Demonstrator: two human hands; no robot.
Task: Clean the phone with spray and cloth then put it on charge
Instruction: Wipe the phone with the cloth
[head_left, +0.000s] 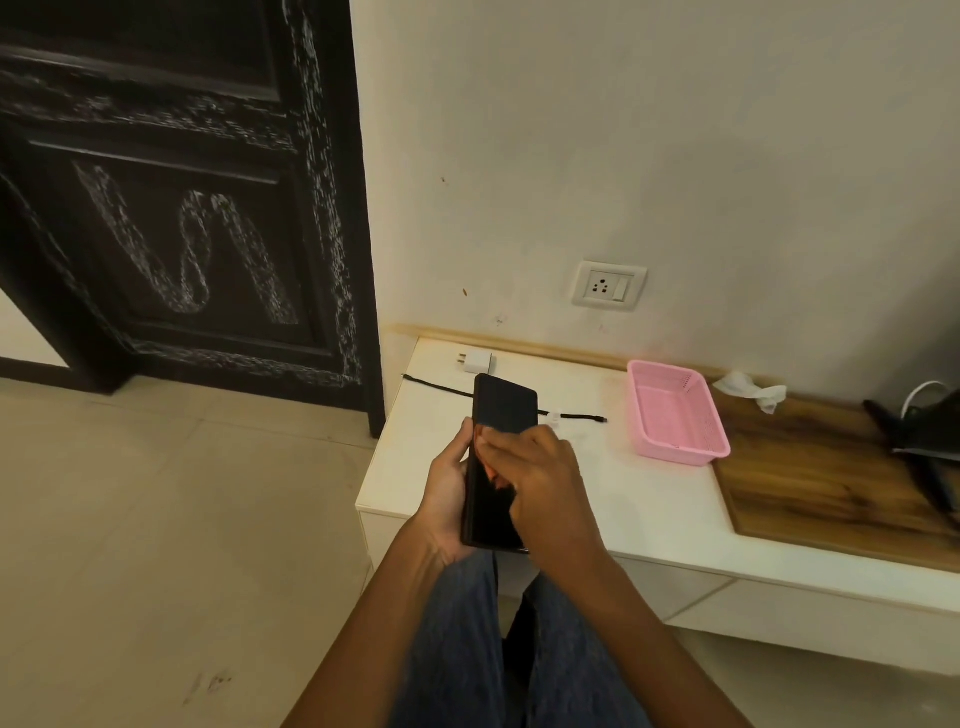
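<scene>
Head view looks down on a person's two bare forearms and blue-jeaned legs in front of a low white unit. Left hand cradles a dark phone from below, fingers curled round its left edge, holding it upright above the unit's near edge. Right hand lies across the screen with its fingers bent against the glass — whether it pinches a cloth cannot be told, since the hand hides whatever is under it. The phone's lower half is covered by that hand.

Behind the phone lie a white charger plug and a black cable, partly hidden by the phone. A wall socket sits above. To the right stand a pink basket, a crumpled white tissue and a dark object cut off at the frame edge — unidentifiable.
</scene>
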